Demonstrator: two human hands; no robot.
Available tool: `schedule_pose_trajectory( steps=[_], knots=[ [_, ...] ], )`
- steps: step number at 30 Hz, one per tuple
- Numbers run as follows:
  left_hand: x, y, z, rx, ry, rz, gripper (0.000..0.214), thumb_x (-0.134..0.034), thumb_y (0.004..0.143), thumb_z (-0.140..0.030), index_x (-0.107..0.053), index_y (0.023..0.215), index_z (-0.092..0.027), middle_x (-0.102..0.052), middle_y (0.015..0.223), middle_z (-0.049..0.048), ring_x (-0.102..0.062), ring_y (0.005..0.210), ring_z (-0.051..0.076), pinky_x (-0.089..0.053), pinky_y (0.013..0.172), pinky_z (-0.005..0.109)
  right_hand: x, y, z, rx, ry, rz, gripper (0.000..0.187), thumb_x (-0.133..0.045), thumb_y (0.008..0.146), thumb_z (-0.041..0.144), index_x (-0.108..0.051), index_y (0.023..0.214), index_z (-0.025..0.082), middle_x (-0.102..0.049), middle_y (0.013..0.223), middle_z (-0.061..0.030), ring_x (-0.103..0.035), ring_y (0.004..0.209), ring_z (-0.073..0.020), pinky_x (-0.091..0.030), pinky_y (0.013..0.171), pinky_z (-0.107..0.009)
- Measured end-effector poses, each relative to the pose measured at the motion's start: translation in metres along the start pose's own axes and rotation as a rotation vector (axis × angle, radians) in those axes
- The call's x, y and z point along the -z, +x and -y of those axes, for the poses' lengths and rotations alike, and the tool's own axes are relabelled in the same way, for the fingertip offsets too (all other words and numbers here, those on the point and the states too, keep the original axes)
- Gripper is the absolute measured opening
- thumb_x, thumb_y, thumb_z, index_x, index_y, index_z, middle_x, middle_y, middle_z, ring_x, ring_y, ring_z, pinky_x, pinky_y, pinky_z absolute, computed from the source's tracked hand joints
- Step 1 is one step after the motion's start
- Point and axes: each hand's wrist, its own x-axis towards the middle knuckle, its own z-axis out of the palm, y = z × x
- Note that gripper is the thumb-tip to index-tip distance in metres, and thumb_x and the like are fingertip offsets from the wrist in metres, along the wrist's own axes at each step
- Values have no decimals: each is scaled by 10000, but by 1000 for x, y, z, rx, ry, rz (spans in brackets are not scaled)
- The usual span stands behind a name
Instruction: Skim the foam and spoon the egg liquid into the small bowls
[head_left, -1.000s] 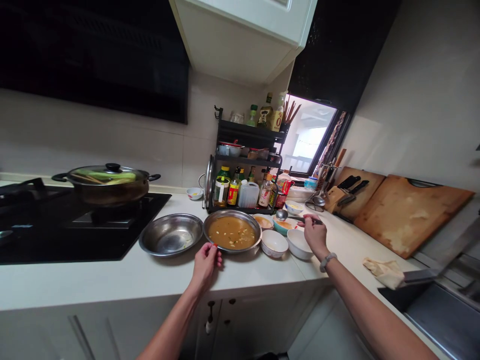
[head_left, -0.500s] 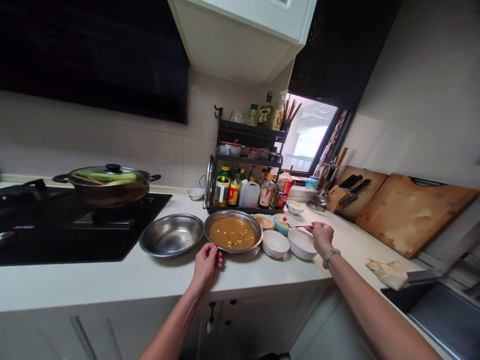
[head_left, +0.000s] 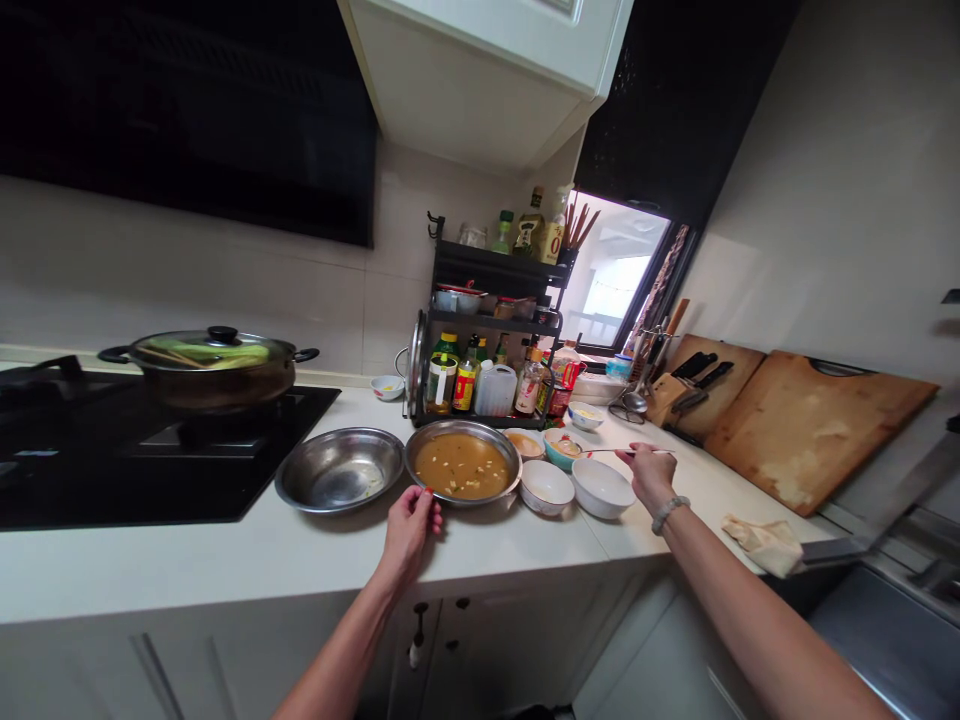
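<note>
My left hand [head_left: 411,522] rests on the white counter, fingers curled against the near rim of a steel bowl [head_left: 463,467] holding brown soup with pale pieces. My right hand [head_left: 649,475] is closed on the thin handle of a ladle [head_left: 592,452], whose head lies over a small teal bowl [head_left: 564,449] of orange-brown liquid. Two white bowls [head_left: 547,486] [head_left: 602,487] stand just in front of the teal one, to the left of my right hand. An empty steel bowl [head_left: 339,482] sits left of the soup bowl.
A lidded pan [head_left: 208,368] with greens sits on the black hob [head_left: 135,450] at left. A black rack [head_left: 491,340] of bottles stands at the back. Knife block [head_left: 679,392] and wooden boards [head_left: 814,425] lean on the right wall. A cloth [head_left: 766,545] lies beside the sink [head_left: 885,640].
My right hand has drawn back toward the right and lowered the ladle from above the small bowls into the teal bowl. The left hand has stayed at the soup bowl's rim.
</note>
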Motion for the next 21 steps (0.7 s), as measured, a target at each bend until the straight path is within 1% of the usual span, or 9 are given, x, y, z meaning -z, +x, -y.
schedule_pose_trajectory(
  steps=[8, 13, 17, 21],
  knots=[
    [0, -1, 0, -4, -16, 5, 430, -739, 610, -529, -512, 682, -170, -573, 549, -26, -501, 447, 76, -390, 410, 186, 0, -7, 14, -26, 48, 32, 135, -581, 659, 51, -494, 647, 154, -541, 645, 39, -587, 497, -83, -575, 492, -195],
    [-1, -1, -1, 12, -23, 3, 426, -739, 613, -524, -513, 688, -170, -573, 549, -29, -498, 445, 73, -387, 410, 184, -4, -15, 22, -10, 89, 97, 155, -638, 635, 80, -500, 657, 149, -548, 660, 35, -593, 520, -85, -583, 515, -201],
    [-1, -1, 0, 14, -23, -4, 433, -738, 608, -530, -505, 680, -172, -569, 546, -34, -492, 439, 70, -384, 407, 182, -11, -33, 31, -10, 134, 159, 172, -661, 628, 93, -499, 646, 147, -570, 684, 24, -606, 548, -96, -598, 535, -237],
    [0, -1, 1, 16, -19, 3, 431, -734, 614, -528, -503, 689, -173, -573, 548, -33, -496, 440, 72, -387, 407, 184, -21, -61, 39, -1, 202, 247, 144, -670, 622, 112, -530, 634, 143, -590, 695, 22, -616, 568, -99, -599, 544, -242]
  ],
)
